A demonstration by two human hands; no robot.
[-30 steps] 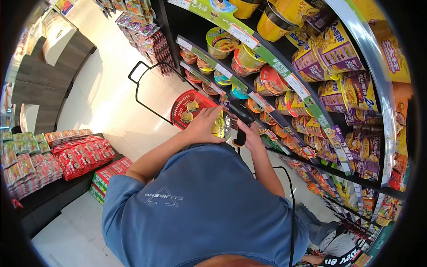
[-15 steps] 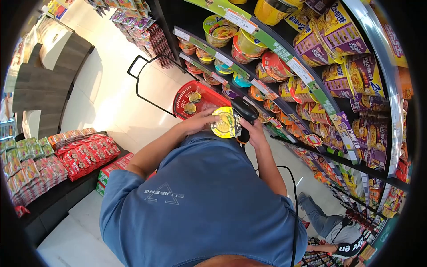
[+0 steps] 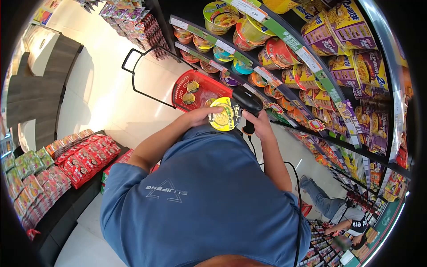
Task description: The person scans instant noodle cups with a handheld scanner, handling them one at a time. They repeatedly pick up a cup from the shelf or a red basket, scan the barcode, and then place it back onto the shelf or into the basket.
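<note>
In my left hand [image 3: 202,115] is a round cup [image 3: 224,116] with a yellow and black lid that faces up, its thumb lying on the lid. My right hand [image 3: 260,124] is wrapped round the handle of a black scanner-like device [image 3: 247,101], close to the right side of the cup. A cable hangs below the device. Just beyond the cup stands a red basket [image 3: 179,91] with two small round items [image 3: 190,91] and some clear packaging inside.
Shelves [image 3: 284,33] of cup noodles rise at the right. The basket's black handle [image 3: 129,69] reaches left over the floor. Red and green packets [image 3: 86,160] are stacked at the left. Another person [image 3: 340,211] is at the lower right.
My left thumb now lies over the lid, and the cup has turned. My right hand and the device have shifted slightly right, apart from the cup. The view has shifted a little.
</note>
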